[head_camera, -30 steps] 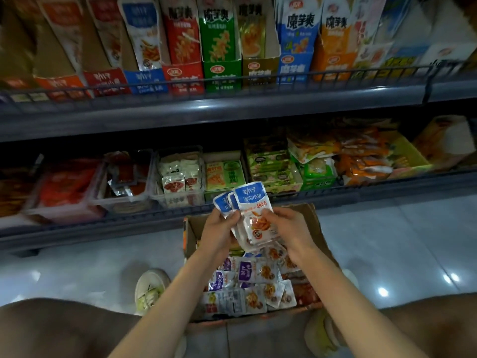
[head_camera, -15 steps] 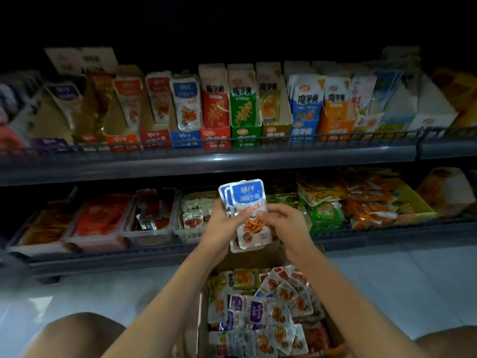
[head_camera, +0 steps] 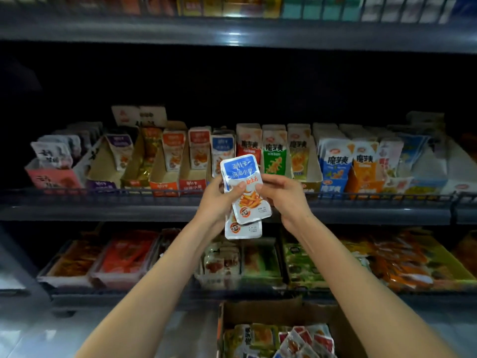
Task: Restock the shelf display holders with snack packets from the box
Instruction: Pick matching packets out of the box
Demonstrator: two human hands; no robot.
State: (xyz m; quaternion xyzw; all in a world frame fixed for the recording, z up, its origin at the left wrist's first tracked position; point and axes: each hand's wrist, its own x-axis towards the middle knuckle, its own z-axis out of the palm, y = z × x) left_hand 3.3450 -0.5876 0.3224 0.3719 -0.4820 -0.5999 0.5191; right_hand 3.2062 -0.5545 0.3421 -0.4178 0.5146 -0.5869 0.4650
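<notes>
Nearest me, one box holds loose packets, too jumbled to count. Above it, the left hand and right hand each pinch a side of a blue-topped stack. I count two packets for certain, perhaps a third. I judge them light, soft and slick, best gripped at the sealed edges. Beyond, one blue holder on the shelf looks like their slot.

Dim aisle, grey metal shelving, glossy floor

Head view, forward, facing shelf (near)
</notes>
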